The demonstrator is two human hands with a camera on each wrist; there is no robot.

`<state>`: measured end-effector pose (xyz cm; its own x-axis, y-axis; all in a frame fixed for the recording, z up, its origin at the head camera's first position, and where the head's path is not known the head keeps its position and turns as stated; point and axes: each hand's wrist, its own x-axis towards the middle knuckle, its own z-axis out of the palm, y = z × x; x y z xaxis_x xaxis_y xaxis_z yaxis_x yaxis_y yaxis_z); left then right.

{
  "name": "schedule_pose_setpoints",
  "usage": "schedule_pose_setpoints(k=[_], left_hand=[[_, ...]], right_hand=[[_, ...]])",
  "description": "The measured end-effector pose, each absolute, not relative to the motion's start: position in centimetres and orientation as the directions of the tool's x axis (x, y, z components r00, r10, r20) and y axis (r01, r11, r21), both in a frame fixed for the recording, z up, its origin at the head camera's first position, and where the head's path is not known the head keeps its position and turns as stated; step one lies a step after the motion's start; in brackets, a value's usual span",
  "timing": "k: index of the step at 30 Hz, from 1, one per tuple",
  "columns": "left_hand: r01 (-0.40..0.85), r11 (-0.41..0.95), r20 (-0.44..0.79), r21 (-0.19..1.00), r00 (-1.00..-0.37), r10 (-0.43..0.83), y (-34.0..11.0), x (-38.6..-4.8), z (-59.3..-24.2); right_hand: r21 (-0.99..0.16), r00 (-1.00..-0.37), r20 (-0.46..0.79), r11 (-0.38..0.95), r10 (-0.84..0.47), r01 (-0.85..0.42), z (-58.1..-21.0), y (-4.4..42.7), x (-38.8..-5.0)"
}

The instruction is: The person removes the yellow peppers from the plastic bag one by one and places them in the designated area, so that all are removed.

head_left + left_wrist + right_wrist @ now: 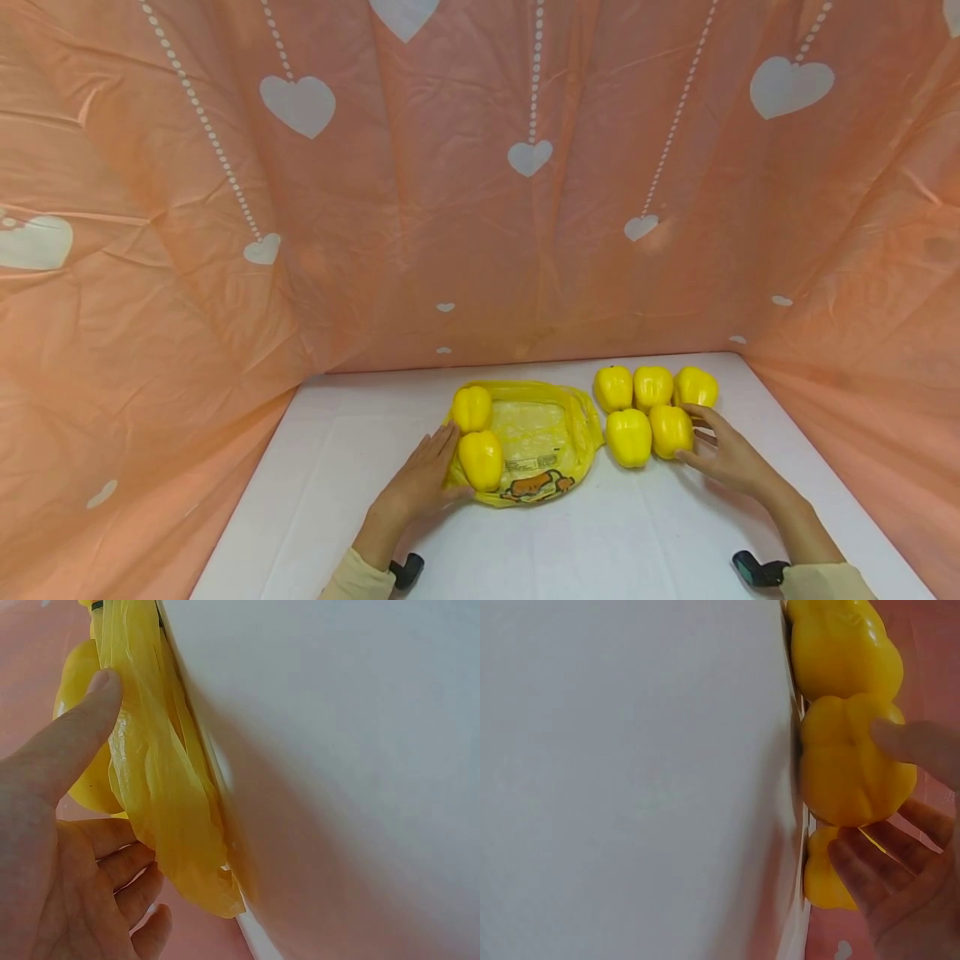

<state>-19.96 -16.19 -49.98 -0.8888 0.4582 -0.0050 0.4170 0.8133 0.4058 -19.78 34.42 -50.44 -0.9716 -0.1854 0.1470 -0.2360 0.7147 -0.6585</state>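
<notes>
Two yellow bell peppers are seen at the left side of a spread yellow plastic bag; a cartoon print is shown at its near end. The left hand is placed against the bag's left edge, beside both peppers, its fingers extended and relaxed, its thumb laid along the outside of the plastic in the left wrist view; no closed grip is seen.

Right of the bag, five more peppers are grouped: a rear row of three and a front row of two. The right-hand front pepper is flanked by the thumb and fingers of the right hand; whether it is firmly gripped cannot be told. It is set just beside the left-hand front pepper.

All is laid on a white-covered table, enclosed by a peach curtain printed with white hearts. Pale sleeves are worn, with a dark device at each wrist.
</notes>
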Motion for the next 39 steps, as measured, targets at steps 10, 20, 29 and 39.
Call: schedule_pose_setpoints(k=[10,20,29,39], left_hand=[[0.419,0.811,-0.003,0.409,-0.888,0.460,-16.2,-19.8,-49.7],[0.415,0.819,-0.017,0.396,-0.889,0.458,-16.2,-20.0,-49.8],[0.424,0.814,0.002,0.397,-0.887,0.461,-16.3,-19.9,-49.8],[0.432,0.807,0.010,0.403,-0.884,0.468,-16.4,-19.9,-49.7]], right_hand=[[-0.656,-0.958,0.183,0.699,-0.219,-0.285,-50.2,34.4,-19.8],[-0.607,-0.931,0.291,0.711,-0.219,-0.357,-48.9,33.1,-19.7],[-0.581,-0.886,0.388,0.678,-0.255,-0.450,-46.9,30.0,-19.5],[-0.502,-0.798,0.485,0.634,-0.356,-0.588,-47.0,25.7,-19.6]])
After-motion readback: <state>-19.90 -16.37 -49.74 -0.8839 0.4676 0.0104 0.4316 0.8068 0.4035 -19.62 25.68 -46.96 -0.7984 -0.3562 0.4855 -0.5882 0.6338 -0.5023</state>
